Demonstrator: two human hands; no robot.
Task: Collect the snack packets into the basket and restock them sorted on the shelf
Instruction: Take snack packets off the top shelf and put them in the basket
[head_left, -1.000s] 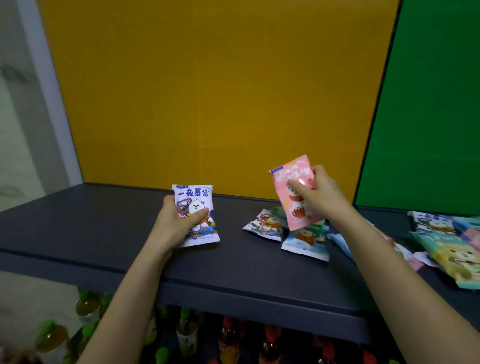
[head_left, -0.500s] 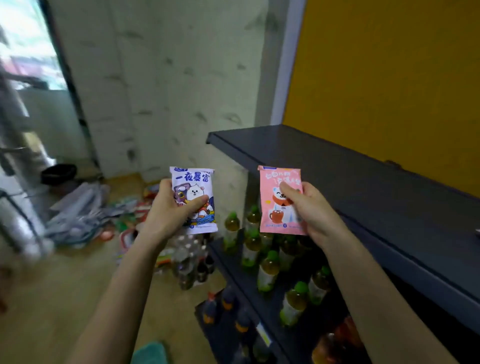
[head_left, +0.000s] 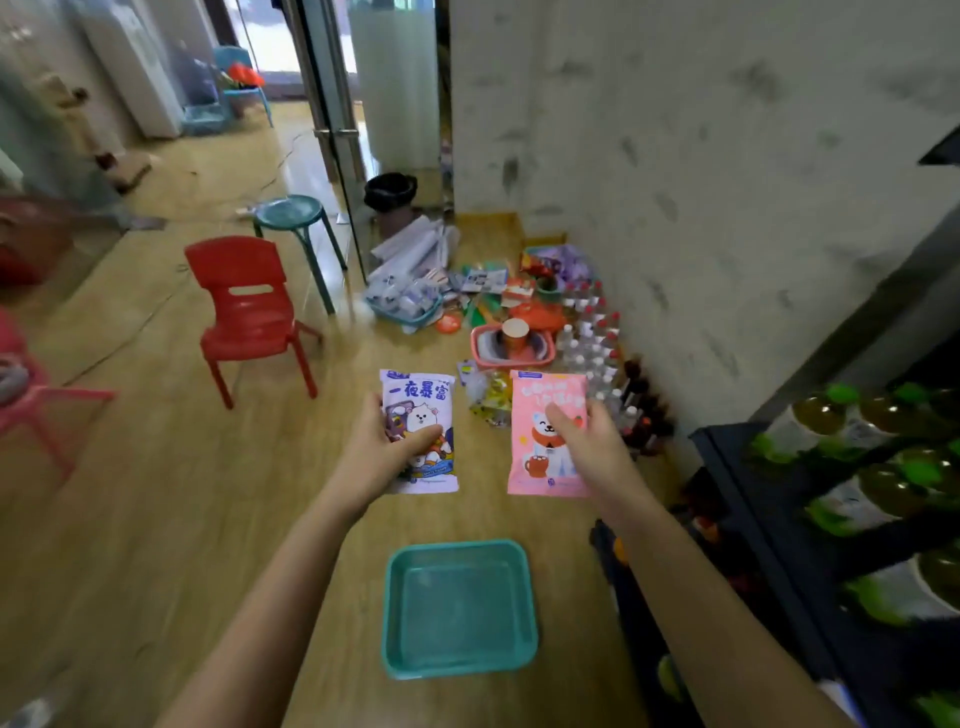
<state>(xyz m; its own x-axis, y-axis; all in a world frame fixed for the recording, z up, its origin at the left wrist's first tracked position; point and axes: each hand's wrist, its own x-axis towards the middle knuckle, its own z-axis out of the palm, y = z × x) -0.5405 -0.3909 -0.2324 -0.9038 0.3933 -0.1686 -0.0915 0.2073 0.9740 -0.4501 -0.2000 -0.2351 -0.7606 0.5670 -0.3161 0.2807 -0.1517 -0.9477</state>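
Note:
My left hand (head_left: 387, 452) grips a white and purple snack packet (head_left: 422, 405) with a bear print, held upright. My right hand (head_left: 592, 441) pinches a pink snack packet (head_left: 540, 462) with a bear and mug print, also upright. Both packets hang above the wooden floor. Below them, on the floor, sits a teal basket (head_left: 400, 613) with nothing visible inside. The dark shelf (head_left: 779, 561) stands at the right, with green-capped bottles on its lower levels.
A red plastic chair (head_left: 244, 306) and a teal stool (head_left: 293, 218) stand to the left. Against the wall lie a pink basket (head_left: 480, 348) holding a paper cup, several small bottles (head_left: 592, 332), papers and a black bin (head_left: 390, 191).
The view has swung left and down, away from the shelf top to the floor. Both hands still hold their packets, which now hang over the floor above the teal basket.

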